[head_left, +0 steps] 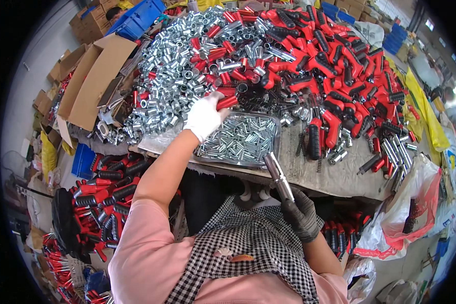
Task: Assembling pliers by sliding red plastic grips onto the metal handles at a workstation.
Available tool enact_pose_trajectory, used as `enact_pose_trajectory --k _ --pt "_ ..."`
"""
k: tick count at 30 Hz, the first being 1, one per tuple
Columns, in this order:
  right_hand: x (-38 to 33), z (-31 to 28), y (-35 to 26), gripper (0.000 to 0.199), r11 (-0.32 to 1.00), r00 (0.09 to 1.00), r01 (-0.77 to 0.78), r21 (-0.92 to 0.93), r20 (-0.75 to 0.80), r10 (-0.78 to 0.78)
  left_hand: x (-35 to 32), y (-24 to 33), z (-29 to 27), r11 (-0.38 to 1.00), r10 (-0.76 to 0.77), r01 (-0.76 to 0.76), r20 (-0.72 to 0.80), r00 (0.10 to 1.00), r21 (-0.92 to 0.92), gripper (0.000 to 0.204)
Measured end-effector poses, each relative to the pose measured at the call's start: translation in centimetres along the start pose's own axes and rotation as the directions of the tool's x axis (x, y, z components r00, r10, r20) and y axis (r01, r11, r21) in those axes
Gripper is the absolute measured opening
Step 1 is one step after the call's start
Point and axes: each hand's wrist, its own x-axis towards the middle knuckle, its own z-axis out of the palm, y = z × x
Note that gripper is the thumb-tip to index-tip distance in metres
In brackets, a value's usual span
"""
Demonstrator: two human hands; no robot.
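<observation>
My left hand (pixel 205 117), in a white glove, reaches over the near edge of the pile with its fingers closed around a short red sleeve (pixel 227 102). Just below it lies a shallow metal tray (pixel 276 133) full of small silver pins (pixel 243 138). In front of my apron, my right hand (pixel 301 215), in a dark grey glove, grips a shiny metal tube (pixel 279 177). The tube tilts up and to the left, its upper end near the tray's front right corner. The fingers behind the tube are partly hidden.
Silver collars (pixel 169 76) heap up at the left of the table. Red and black pistol-shaped handles (pixel 334 61) pile at the right, with springs (pixel 301 145) nearer the table edge. Cardboard boxes (pixel 99 86), a blue crate (pixel 136 19) and a plastic bag (pixel 405 213) surround the table.
</observation>
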Motion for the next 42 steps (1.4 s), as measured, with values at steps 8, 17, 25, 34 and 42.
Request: enact_pose_trajectory --k 8,17,25,34,42 --pt "0.9 1.4 0.6 0.057 1.0 1.0 0.002 0.016 0.019 -0.003 -5.7 1.5 -1.3 0.425 -0.003 0.195 0.214 0.977 -0.884 0.049" --pt "0.4 3.0 1.4 0.061 0.992 0.988 -0.115 0.059 0.115 0.107 -12.6 4.3 3.1 -0.673 0.105 0.305 0.321 0.941 -0.674 0.045" --pt "0.7 3.5 2.1 0.06 0.986 0.977 -0.146 0.086 0.168 0.13 -13.8 7.7 1.2 -0.432 0.108 0.308 0.291 0.951 -0.848 0.04" --pt "1.8 3.7 3.4 0.064 0.975 0.971 -0.149 0.162 0.213 0.113 -16.0 7.1 2.5 -0.241 0.332 0.54 0.454 0.827 -0.807 0.06" --pt "1.8 4.2 3.1 0.062 0.986 0.971 -0.097 0.139 0.229 0.063 -13.1 5.7 1.4 -0.318 0.174 0.399 0.361 0.916 -0.86 0.074"
